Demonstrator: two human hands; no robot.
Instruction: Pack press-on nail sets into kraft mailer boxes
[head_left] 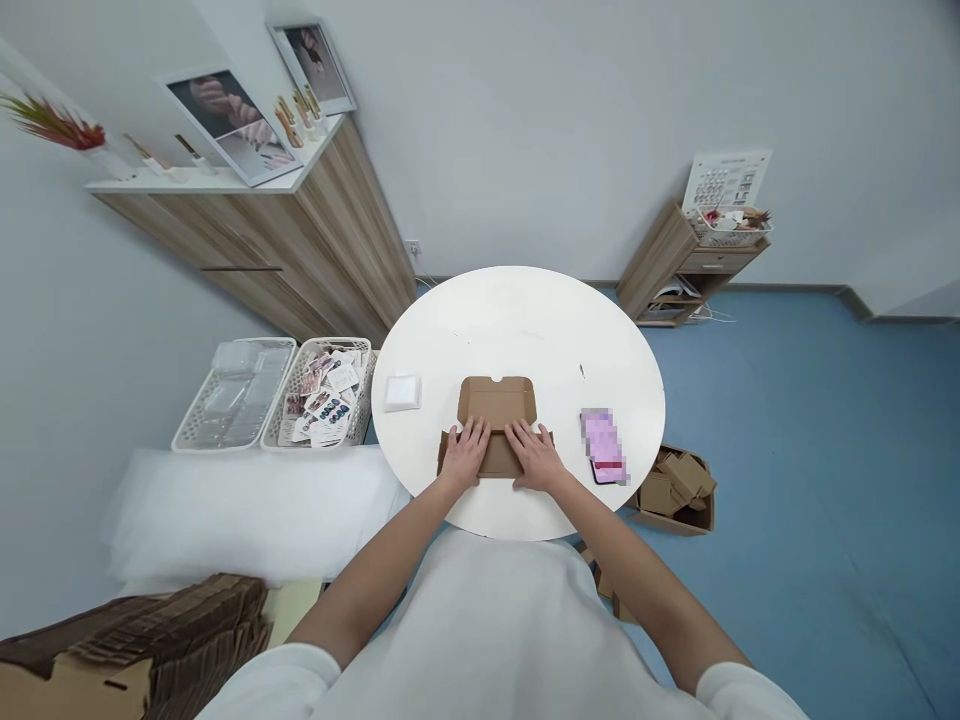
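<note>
A brown cardboard box blank [498, 402] lies unfolded on the white round table [517, 310], its notched flap pointing away from me. My left hand [465, 452] rests flat on the left part of the cardboard, fingers stretched toward the crease. On the right part lies my right hand [537, 457], its fingers spread over the same crease. Both palms cover some of the side flaps. Left of the cardboard sits a small stack of white squares [403, 392]. A phone [604, 446] with a blurred pink screen lies to the right.
Left of the table stand a white basket of printed cards [326, 395] and a basket of clear packets [238, 390]. Flattened cardboard [187, 630] is stacked at lower left. A carton of folded boxes [677, 490] is on the floor at right. A wooden cabinet [330, 230] stands behind.
</note>
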